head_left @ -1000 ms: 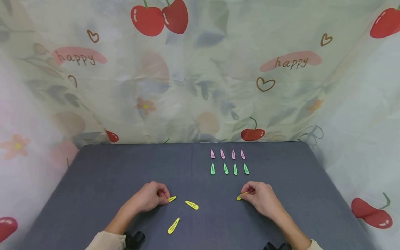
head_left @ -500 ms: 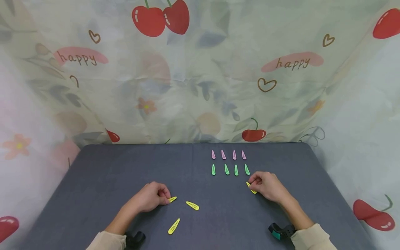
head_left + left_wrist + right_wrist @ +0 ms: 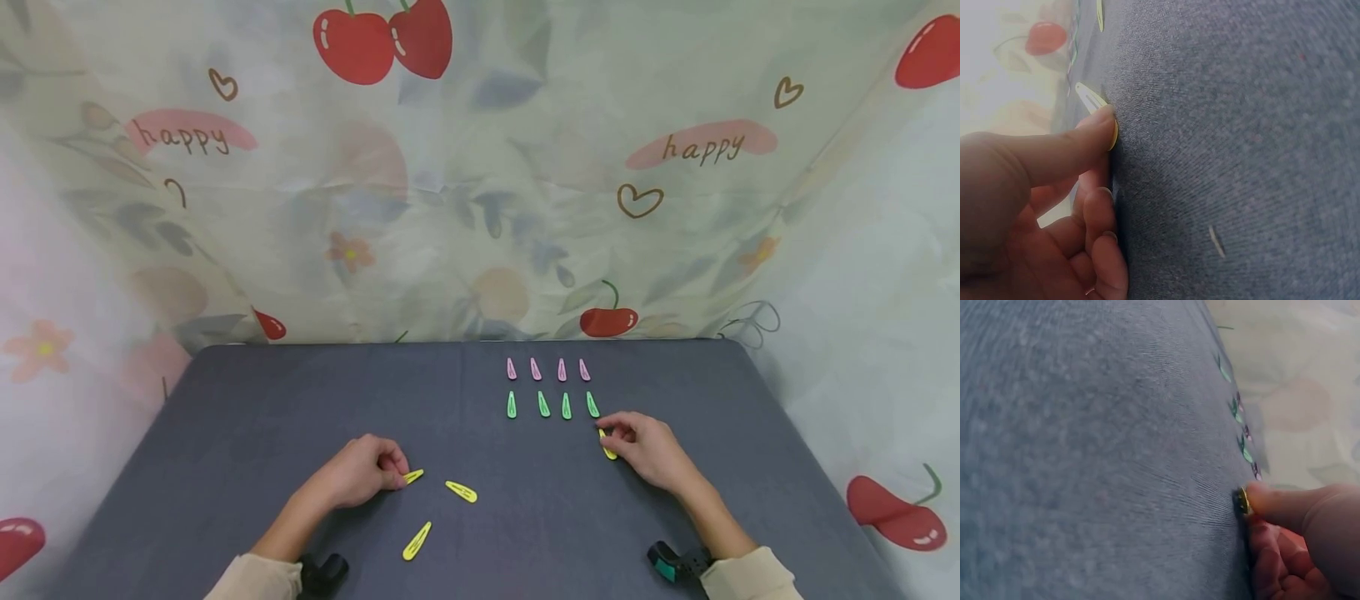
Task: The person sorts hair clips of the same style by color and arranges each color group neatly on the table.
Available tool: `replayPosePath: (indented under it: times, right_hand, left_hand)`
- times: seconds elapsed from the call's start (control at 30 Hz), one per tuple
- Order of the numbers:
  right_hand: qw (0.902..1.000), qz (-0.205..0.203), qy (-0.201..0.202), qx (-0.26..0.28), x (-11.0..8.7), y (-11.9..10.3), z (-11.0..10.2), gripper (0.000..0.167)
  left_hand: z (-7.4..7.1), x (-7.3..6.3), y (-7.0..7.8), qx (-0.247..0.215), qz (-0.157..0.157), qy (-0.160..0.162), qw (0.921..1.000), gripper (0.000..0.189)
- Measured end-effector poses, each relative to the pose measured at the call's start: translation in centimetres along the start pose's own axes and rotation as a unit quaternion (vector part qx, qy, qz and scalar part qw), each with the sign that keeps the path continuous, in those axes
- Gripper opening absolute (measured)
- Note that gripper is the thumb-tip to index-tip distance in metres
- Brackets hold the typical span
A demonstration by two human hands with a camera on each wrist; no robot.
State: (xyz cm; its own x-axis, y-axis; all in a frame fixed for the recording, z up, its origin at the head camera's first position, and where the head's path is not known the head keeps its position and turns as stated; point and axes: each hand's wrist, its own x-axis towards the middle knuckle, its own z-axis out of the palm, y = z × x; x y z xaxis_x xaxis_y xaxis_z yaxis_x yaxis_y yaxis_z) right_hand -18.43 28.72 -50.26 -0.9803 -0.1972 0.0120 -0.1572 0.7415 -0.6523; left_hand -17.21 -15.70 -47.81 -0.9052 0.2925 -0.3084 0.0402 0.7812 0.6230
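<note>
My left hand (image 3: 367, 471) pinches a yellow snap hair clip (image 3: 1090, 99) between thumb and forefinger, low over the dark cloth. To its right lies a loose yellow clip (image 3: 461, 492), and nearer the front another yellow clip (image 3: 417, 542). On the right side, my right hand (image 3: 647, 450) has thumb and forefinger at a yellow hair clip (image 3: 609, 450) on the cloth, just below the rightmost green clip (image 3: 592, 405). In the right wrist view the thumb covers part of that yellow clip (image 3: 1244, 501).
A row of several green clips (image 3: 543, 404) lies on the dark table (image 3: 300, 392), with a row of several pink clips (image 3: 536, 369) behind it. A patterned curtain (image 3: 465, 225) stands along the far edge. Dark bands circle both wrists.
My right hand has moved right and away from me with its yellow clip, which has turned to point toward the green row. The left hand keeps its place and grip.
</note>
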Motion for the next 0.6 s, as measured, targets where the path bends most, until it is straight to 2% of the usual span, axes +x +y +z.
replayPosePath:
  times: [0.13,0.23,0.37,0.6]
  right_hand:
    - [0.9994,0.001,-0.027,0.022,-0.33,0.29,-0.53,0.035]
    - [0.9984,-0.020,-0.043,0.032,-0.53,0.48,-0.86,0.042]
    - [0.9977,-0.048,-0.040,0.025,-0.53,0.60,-0.86,0.041]
    - [0.9982,-0.050,-0.027,0.021,-0.40,0.64,-0.48,0.039]
  left_hand:
    - [0.09,0.06,-0.01,-0.002,0.000,-0.002,1.0000,0.013]
    - [0.04,0.09,0.06,-0.001,0.004,-0.001,1.0000,0.012]
    - [-0.03,0.07,0.20,-0.002,0.002,-0.001,1.0000,0.012]
    - [0.02,-0.24,0.24,0.001,0.005,0.001,1.0000,0.012]
